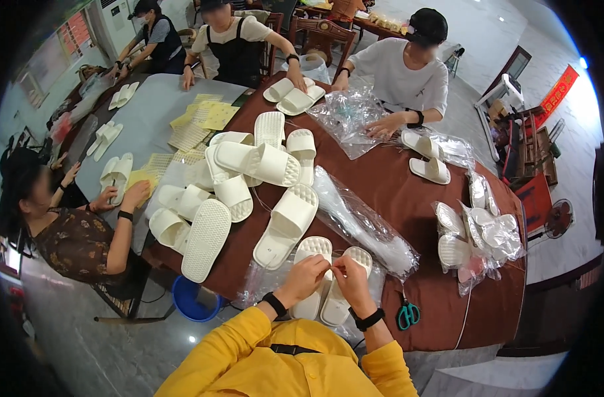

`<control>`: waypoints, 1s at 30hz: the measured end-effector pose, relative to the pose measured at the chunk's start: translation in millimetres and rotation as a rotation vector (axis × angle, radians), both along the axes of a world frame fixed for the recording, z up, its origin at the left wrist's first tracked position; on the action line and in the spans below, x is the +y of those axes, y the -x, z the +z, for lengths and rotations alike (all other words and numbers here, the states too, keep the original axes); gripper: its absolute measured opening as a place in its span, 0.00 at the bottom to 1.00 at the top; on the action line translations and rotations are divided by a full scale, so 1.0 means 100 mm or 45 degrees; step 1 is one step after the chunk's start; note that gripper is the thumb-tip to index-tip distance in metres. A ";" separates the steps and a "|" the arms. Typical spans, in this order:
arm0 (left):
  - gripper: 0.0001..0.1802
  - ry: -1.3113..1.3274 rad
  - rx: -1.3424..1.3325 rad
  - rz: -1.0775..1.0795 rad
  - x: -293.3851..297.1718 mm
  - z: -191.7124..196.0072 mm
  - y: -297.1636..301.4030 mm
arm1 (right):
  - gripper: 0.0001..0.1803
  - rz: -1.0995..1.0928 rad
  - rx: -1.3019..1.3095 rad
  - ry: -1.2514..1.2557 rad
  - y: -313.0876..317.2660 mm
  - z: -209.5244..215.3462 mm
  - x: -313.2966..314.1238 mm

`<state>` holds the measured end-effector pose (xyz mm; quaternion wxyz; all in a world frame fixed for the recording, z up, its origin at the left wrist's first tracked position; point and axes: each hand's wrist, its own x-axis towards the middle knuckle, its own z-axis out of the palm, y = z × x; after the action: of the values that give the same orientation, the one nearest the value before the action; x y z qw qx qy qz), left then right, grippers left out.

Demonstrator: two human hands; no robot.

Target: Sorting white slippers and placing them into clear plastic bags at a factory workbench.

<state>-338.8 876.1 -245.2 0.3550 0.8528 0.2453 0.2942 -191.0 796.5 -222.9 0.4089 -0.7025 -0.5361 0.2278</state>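
Note:
A pair of white slippers, the left slipper (307, 308) and the right slipper (335, 306), lies side by side at the table's near edge, partly on clear plastic. Just above them, my left hand (304, 279) and my right hand (352, 283) meet fingertip to fingertip. Both are closed in a pinch; whatever lies between the fingers is too small to make out. My hands cover the middle of the pair. Scissors with teal handles (408, 315) rest to the right of my right hand. Beyond my left hand lies a loose white slipper (286, 225).
Several loose slippers (206, 240) are heaped to the left. A bundle of clear plastic bags (364, 225) stretches beyond my hands; bagged slippers (490, 233) lie at the right. Co-workers sit around the brown-covered table (388, 178). A blue bucket (195, 301) stands on the floor.

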 end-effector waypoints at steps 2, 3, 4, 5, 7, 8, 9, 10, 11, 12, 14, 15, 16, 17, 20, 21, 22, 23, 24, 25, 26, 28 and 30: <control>0.03 0.011 -0.035 0.032 -0.02 -0.07 0.00 | 0.06 0.009 0.073 0.015 0.01 -0.01 0.00; 0.03 0.012 -0.034 0.030 -0.03 -0.08 -0.01 | 0.06 0.006 0.074 0.015 0.01 -0.04 -0.01; 0.03 0.025 -0.052 0.047 -0.04 -0.09 -0.02 | 0.06 0.012 0.081 0.013 0.01 -0.08 -0.01; 0.02 0.039 -0.071 0.064 -0.05 -0.10 -0.03 | 0.06 0.017 0.087 0.011 0.01 -0.11 -0.02; 0.02 0.053 -0.083 0.067 -0.05 -0.12 -0.01 | 0.06 0.012 0.122 0.035 0.04 -0.10 -0.04; 0.02 0.066 -0.097 0.072 -0.05 -0.13 0.00 | 0.05 0.007 0.154 0.058 0.05 -0.09 -0.05; 0.02 0.066 -0.099 0.070 -0.05 -0.13 0.00 | 0.05 0.006 0.152 0.057 0.05 -0.10 -0.06; 0.01 0.057 -0.074 0.044 -0.04 -0.14 -0.01 | 0.06 -0.017 0.165 0.038 0.06 -0.11 -0.08; 0.02 0.049 -0.048 0.018 -0.04 -0.14 -0.01 | 0.06 -0.041 0.179 0.019 0.06 -0.13 -0.11; 0.02 0.049 -0.048 0.012 -0.04 -0.10 -0.02 | 0.06 -0.046 0.178 0.018 0.05 -0.15 -0.12; 0.03 0.123 -0.031 -0.021 -0.04 -0.03 -0.03 | 0.09 -0.043 0.271 0.042 0.00 -0.19 -0.16; 0.03 0.125 -0.026 -0.023 -0.02 0.01 -0.01 | 0.09 -0.045 0.276 0.044 0.04 -0.11 -0.14; 0.04 0.206 -0.084 0.019 0.01 0.08 -0.01 | 0.12 -0.089 0.230 -0.101 0.09 0.05 -0.12; 0.05 0.290 -0.142 0.062 0.04 0.14 0.00 | 0.15 -0.133 0.181 -0.245 0.10 0.15 -0.11; 0.06 0.534 -0.378 0.209 0.16 0.59 0.03 | 0.18 -0.270 0.198 -0.238 -0.09 0.16 -0.26; 0.06 0.642 -0.413 0.236 0.23 0.73 0.06 | 0.17 -0.308 0.117 -0.243 -0.15 0.22 -0.32; 0.06 0.747 -0.448 0.256 0.34 0.89 0.13 | 0.15 -0.356 0.211 -0.222 -0.26 0.11 -0.43; 0.06 0.840 -0.504 0.307 0.49 0.96 0.25 | 0.14 -0.392 0.235 -0.236 -0.32 0.07 -0.51; 0.06 0.930 -0.557 0.366 0.66 1.03 0.37 | 0.13 -0.420 0.261 -0.253 -0.36 0.05 -0.58; 0.07 0.928 -0.689 0.472 0.78 1.20 0.44 | 0.13 -0.446 0.254 -0.245 -0.41 -0.01 -0.67; 0.08 0.811 -0.790 0.521 0.96 1.24 0.57 | 0.12 -0.481 0.243 -0.220 -0.47 -0.09 -0.78; 0.08 0.514 -0.837 0.609 1.32 1.38 1.02 | 0.10 -0.499 0.248 -0.193 -0.44 -0.11 -0.89; 0.09 0.308 -0.808 0.889 1.42 1.46 1.14 | 0.09 -0.396 0.119 -0.135 -0.37 -0.12 -1.01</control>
<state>-453.0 1018.0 -98.7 0.3889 0.5405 0.4288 0.6105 -154.2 695.5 -234.7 0.5001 -0.7432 -0.4125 0.1655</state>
